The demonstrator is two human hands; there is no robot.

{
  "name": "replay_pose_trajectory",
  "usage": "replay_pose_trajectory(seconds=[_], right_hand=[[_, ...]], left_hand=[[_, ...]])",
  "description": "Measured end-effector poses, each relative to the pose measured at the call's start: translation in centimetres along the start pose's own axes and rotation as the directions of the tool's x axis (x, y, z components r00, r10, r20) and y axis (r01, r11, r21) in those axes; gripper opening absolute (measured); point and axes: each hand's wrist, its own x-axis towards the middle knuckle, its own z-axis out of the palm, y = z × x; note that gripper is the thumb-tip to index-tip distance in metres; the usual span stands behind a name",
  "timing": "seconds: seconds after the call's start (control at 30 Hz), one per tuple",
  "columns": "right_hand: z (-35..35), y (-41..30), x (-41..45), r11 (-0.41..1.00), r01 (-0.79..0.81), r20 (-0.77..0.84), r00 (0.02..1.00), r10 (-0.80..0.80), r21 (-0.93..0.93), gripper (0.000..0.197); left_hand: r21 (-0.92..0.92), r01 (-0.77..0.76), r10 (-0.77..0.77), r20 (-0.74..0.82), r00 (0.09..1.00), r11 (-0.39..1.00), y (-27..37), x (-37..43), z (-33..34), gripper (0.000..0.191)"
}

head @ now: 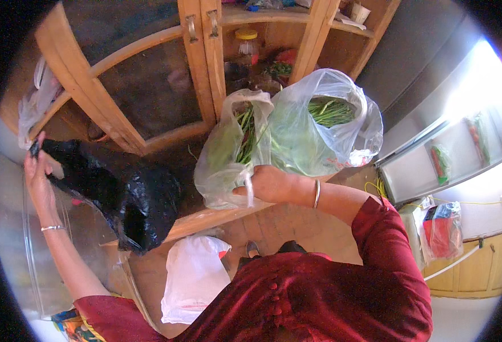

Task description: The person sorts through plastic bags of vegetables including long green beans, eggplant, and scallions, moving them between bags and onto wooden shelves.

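My left hand [39,171] is at the far left, holding one end of a black plastic bag [148,201]. The rest of that bag lies along the wooden cabinet's ledge. At the centre, my right hand [266,184] grips a handle of a translucent plastic bag [216,158] with long green vegetable stalks [245,134] inside. Against it, on the right, stands a larger translucent bag [293,141] that also holds green stalks [330,112]; I am not touching it.
A wooden cabinet [204,85] with glass doors rises behind the bags; a yellow-lidded jar [247,47] stands inside. A white bag [197,278] sits on the floor below the ledge. At the right, an open refrigerator door [409,181] has packets on its shelves, and a bag with red contents [443,233] hangs nearby.
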Motion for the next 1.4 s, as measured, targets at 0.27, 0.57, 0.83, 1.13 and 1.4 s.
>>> replay_pose_trajectory(seconds=[0.27,0.57,0.83,1.13,1.4], right_hand=[[2.6,0.4,3.2,0.996,0.052,-0.266,0.964,-0.031,0.074,0.018],[1.6,0.1,2.7,0.941,0.157,-0.383,0.923,-0.031,0.301,0.018],[8.4,0.2,3.0,0.928,0.325,-0.551,0.815,-0.179,0.180,0.033],[1.2,-0.6,2.8,0.881,0.311,-0.526,0.846,-0.084,0.358,0.047],[0.7,-2.8,1.9,0.911,0.356,-0.474,0.851,-0.224,0.208,0.039]], left_hand=[[0.361,0.175,-0.181,-0.017,0.983,0.916,-5.7,0.0,-3.7,0.034],[0.521,0.287,-0.282,-0.092,0.955,0.804,1.7,-12.1,-1.6,0.068],[0.623,0.362,-0.443,-0.028,0.896,0.693,0.6,-19.7,-1.7,0.041],[0.431,0.240,-0.291,0.056,0.955,0.870,9.1,-16.5,14.9,0.030],[0.644,-0.152,-0.171,0.411,0.896,0.750,8.9,-19.0,19.3,0.028]])
